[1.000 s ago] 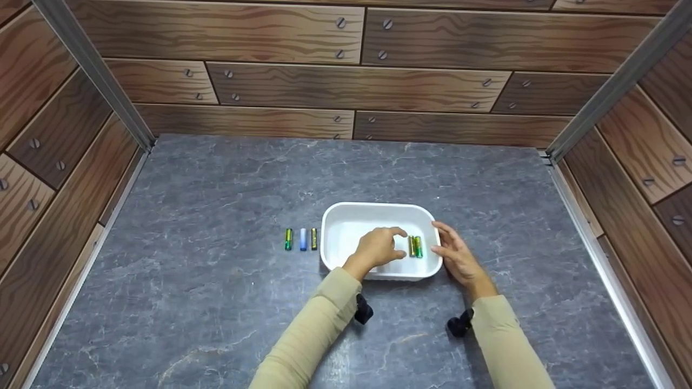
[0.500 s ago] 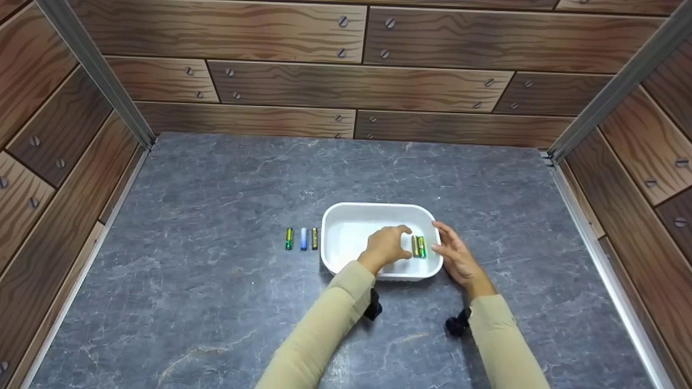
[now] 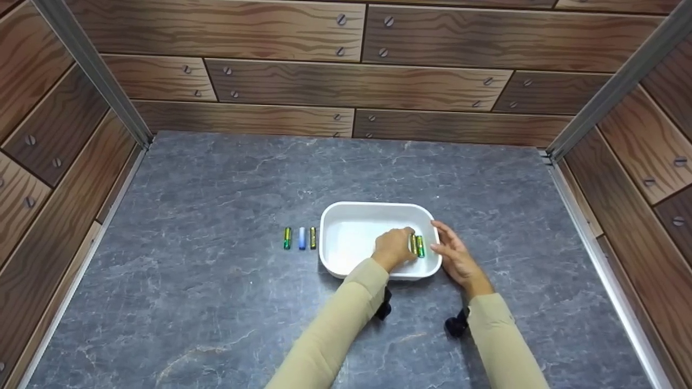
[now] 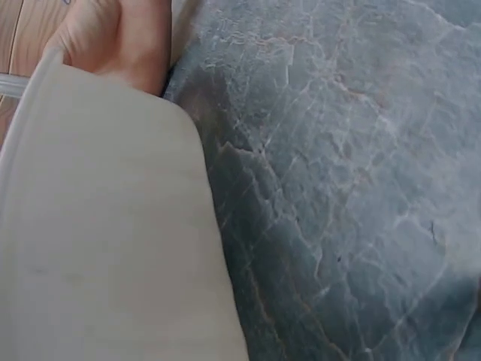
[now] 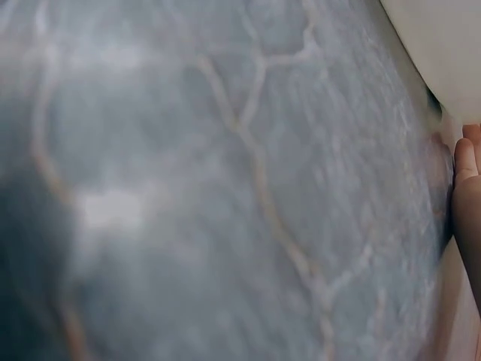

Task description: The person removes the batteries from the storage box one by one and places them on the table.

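Observation:
A white plastic tub (image 3: pixel 351 237) sits on the grey marbled tabletop. My left hand (image 3: pixel 393 247) reaches inside it, finger and thumb at the two ends of a yellow-green battery (image 3: pixel 414 245), pinching it. Close beside that one lies a green battery (image 3: pixel 420 246). At the tub's right end my right hand (image 3: pixel 457 259) holds the rim with fingertips and thumb. Part of the left hand shows in the left wrist view, with no battery in sight there. Only an edge of the right hand (image 5: pixel 467 210) appears in the right wrist view, next to the tub's pale side.
Left of the tub, three batteries stand in a row on the table: a green-yellow one (image 3: pixel 287 238), a blue one (image 3: pixel 302 238) and a dark gold one (image 3: pixel 313 238). Wood-patterned panels (image 3: pixel 281 84) enclose the back and both sides.
My left hand has moved right inside the tub and closed its finger and thumb on the yellow-green battery, which has shifted slightly. My right hand has stayed at the rim.

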Demonstrator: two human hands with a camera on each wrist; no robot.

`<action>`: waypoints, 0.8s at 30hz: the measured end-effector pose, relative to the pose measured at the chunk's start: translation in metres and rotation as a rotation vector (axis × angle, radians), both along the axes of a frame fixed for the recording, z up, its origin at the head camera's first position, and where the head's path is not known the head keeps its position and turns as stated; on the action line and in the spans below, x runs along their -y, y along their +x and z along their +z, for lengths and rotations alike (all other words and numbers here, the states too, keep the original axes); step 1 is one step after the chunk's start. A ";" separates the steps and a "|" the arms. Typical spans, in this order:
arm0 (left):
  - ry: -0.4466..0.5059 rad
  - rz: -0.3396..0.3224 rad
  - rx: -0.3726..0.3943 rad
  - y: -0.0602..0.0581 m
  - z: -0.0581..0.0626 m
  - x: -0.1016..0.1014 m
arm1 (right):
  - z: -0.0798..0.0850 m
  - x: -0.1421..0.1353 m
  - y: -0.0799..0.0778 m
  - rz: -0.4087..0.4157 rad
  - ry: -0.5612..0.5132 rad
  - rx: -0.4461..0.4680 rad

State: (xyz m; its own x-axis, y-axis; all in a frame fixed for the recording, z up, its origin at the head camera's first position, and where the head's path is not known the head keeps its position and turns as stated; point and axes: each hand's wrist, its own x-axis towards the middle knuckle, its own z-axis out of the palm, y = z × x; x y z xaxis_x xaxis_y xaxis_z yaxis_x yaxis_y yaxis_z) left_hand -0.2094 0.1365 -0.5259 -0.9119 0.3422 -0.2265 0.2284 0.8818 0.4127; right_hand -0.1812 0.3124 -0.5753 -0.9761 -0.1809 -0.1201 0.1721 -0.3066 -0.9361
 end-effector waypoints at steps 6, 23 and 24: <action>-0.002 -0.003 -0.008 0.000 -0.001 0.000 | 0.000 0.000 0.000 0.004 0.012 -0.010; 0.031 -0.020 0.065 0.000 0.010 0.022 | 0.000 0.004 0.000 0.000 0.050 -0.029; 0.041 -0.019 0.067 0.001 0.011 0.023 | 0.001 0.004 0.000 -0.004 0.051 -0.025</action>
